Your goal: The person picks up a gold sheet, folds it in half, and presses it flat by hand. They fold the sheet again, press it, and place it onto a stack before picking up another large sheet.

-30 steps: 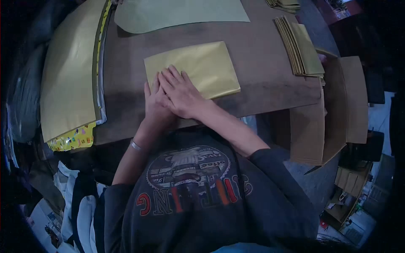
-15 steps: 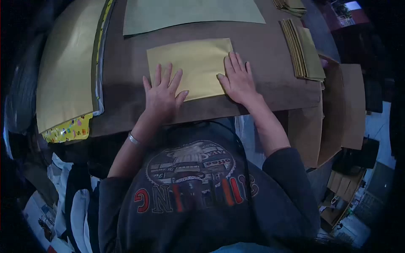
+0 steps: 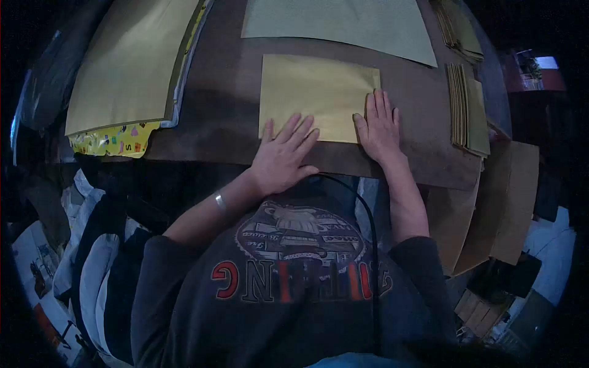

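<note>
Head view, one yellow sheet (image 3: pixel 319 92) was laid flat near the table's (image 3: pixel 215 104) front edge, its lower left was covered by the open left hand (image 3: pixel 283 156), its right side by the open right hand (image 3: pixel 381 127), two folded stacks (image 3: pixel 469 110) were set at right.

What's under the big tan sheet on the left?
Under the large tan sheet, yellow printed wrapping shows at the near edge and a whitish edge at the right. The rest is covered; I cannot tell what lies there.
</note>
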A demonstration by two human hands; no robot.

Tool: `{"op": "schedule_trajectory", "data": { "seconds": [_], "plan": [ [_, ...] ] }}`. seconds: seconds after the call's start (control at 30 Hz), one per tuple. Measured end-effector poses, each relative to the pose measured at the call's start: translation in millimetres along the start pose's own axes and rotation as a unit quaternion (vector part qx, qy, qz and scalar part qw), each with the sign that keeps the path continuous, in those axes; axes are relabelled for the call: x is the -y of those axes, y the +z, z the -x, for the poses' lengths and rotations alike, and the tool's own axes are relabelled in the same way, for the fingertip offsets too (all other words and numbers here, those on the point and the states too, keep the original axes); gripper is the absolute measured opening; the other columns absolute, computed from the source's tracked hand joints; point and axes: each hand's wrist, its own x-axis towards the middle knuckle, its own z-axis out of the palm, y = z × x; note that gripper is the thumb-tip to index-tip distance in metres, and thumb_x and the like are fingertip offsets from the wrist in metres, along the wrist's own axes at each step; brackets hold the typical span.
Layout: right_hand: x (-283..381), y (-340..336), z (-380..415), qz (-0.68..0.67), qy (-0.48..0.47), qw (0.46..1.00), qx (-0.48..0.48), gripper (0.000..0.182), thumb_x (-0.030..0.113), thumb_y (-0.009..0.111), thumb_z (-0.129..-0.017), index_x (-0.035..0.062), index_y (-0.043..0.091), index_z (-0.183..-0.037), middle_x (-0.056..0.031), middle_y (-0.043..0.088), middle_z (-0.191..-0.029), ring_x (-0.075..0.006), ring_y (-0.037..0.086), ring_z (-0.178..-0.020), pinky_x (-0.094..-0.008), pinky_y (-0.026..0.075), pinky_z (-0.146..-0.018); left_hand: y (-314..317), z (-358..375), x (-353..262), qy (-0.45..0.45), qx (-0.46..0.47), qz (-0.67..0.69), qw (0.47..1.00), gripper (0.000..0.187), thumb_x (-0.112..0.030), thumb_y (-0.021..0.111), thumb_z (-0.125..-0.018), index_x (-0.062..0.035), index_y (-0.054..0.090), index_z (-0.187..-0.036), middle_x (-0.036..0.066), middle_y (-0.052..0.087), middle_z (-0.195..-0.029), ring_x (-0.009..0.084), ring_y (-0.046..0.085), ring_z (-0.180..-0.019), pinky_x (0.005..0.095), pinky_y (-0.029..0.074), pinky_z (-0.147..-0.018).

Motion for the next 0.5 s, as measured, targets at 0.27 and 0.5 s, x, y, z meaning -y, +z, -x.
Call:
{"op": "schedule_trajectory", "data": {
  "seconds": [0.27, 0.5],
  "plan": [
    [15.6, -15.6, 0.1, 0.044, 0.016, 0.998, 0.034, 0.07, 0.046, 0.034, -0.099, -0.0014, 0.023, -0.148, -0.0208, 0.014, -0.157, -0.035, 0.008, -0.147, -0.0583, 0.009, -0.115, -5.0, 58.2, 34.9, -0.093, -0.017, -0.009, 0.995, 0.077, -0.058, 0.06, -0.081, -0.0146, 0.043, -0.142, 0.007, 0.029, -0.155, 0.0275, 0.017, -0.146, 0.0717, 0.01, -0.106],
    [113.9, 11.7, 2.3, -0.057, -0.208, 0.976, -0.041, 0.066, 0.045, 0.045, -0.094, -0.0005, 0.036, -0.141, -0.0206, 0.024, -0.154, -0.0347, 0.018, -0.145, -0.0579, 0.019, -0.113, -2.5, 55.0, 34.4, -0.101, 0.007, -0.029, 0.994, 0.081, -0.065, 0.054, -0.081, -0.0177, 0.04, -0.144, 0.007, 0.026, -0.156, 0.0311, 0.016, -0.146, 0.0765, 0.013, -0.102]
  ]
}}
